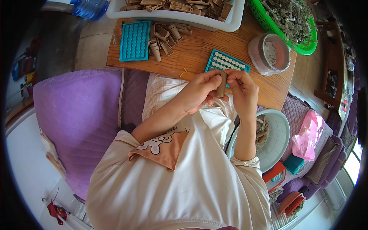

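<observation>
Above the table's near edge, my left hand (pixel 203 89) is closed around a brown tube-shaped piece (pixel 221 87), held upright. My right hand (pixel 243 86) pinches at the upper end of the same piece; any small thing between those fingertips is hidden. Just behind my hands lies a teal tray (pixel 245 68) with rows of white round pieces, partly covered by my fingers. Similar brown pieces (pixel 165 37) lie in a loose pile farther left on the table.
Another teal tray (pixel 135 40) lies beside the pile. A white bin (pixel 230 25) of brown pieces stands at the back. To the right are a lined bucket (pixel 253 50) and a green basket (pixel 268 21) of dried plant matter. A pale basin (pixel 281 134) sits by my right arm.
</observation>
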`<state>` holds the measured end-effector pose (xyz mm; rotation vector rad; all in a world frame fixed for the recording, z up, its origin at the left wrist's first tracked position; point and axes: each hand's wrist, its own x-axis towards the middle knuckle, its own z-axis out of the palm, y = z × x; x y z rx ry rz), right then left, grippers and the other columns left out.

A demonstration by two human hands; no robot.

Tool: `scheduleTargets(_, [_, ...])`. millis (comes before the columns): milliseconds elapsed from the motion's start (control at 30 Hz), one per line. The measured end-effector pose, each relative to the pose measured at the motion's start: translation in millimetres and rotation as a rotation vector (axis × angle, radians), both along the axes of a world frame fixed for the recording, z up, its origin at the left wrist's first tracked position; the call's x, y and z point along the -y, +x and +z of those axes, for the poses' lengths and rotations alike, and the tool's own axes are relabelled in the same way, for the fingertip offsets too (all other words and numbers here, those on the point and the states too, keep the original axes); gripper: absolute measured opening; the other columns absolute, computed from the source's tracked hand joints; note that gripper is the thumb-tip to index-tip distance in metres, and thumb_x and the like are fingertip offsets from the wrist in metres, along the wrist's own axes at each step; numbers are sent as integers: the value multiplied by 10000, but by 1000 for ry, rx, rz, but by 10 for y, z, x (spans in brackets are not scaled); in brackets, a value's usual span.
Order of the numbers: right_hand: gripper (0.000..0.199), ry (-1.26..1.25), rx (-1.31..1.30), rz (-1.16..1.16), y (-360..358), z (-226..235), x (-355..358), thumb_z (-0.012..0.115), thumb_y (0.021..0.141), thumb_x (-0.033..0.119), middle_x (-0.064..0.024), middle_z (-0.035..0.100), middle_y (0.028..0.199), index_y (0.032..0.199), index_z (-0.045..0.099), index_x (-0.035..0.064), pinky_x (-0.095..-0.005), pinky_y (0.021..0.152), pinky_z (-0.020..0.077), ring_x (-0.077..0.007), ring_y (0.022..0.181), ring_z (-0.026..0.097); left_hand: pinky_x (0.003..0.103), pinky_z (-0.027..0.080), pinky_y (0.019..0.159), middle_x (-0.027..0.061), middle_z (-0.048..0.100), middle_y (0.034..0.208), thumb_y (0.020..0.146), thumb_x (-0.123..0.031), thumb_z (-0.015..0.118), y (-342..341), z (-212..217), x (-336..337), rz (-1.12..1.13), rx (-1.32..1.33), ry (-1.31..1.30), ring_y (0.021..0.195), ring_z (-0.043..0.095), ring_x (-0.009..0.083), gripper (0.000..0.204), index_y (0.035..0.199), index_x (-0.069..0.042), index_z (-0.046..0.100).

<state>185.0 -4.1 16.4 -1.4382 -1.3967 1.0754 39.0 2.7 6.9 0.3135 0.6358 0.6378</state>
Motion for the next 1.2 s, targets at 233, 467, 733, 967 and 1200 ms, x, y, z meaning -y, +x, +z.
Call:
scheduleTargets(233, [63, -70, -571, -219, -1, -124, 26, 489, 817, 59, -69, 553, 883, 863, 466, 23, -200, 618, 416, -94, 749, 519, 196, 495, 623, 65, 511, 902, 811, -63, 502, 65, 187, 14, 347, -252, 596, 903, 530, 131, 267, 1067, -40, 433])
scheduleTargets(467, [521, -437, -884, 275, -77, 177, 231, 419, 812, 480, -35, 515, 794, 938, 465, -24, -216, 666, 368, -91, 728, 461, 348, 447, 772, 32, 454, 937, 626, -41, 665, 7, -106, 191, 735, -726, 1872, 942, 477, 217, 249, 832, -136, 561])
scheduleTargets(733, [388, -197, -769, 415, -232, 308, 322, 453, 837, 364, -50, 464, 830, 978, 415, 5, -235, 694, 357, -109, 760, 428, 315, 445, 723, 89, 427, 973, 560, -289, 767, -76, -44, 308, 613, -388, 1326, 923, 483, 200, 577, 1000, -84, 456])
scheduleTargets(967, [434, -148, -597, 299, -376, 331, 355, 452, 812, 448, -51, 465, 782, 874, 447, 18, -225, 631, 370, -121, 709, 457, 291, 392, 804, 136, 463, 1085, 558, -383, 753, -57, 287, 183, 151, -70, 673, 964, 481, 200, 757, 1096, -1, 382])
scheduleTargets(1200, [348, -73, -603, 86, -277, 221, 475, 531, 793, 382, -1, 466, 724, 766, 458, 43, -176, 529, 346, -54, 611, 433, 316, 425, 550, 79, 522, 671, 573, -221, 644, 170, 345, 133, 191, -530, 1073, 610, 543, 231, 339, 845, -53, 531])
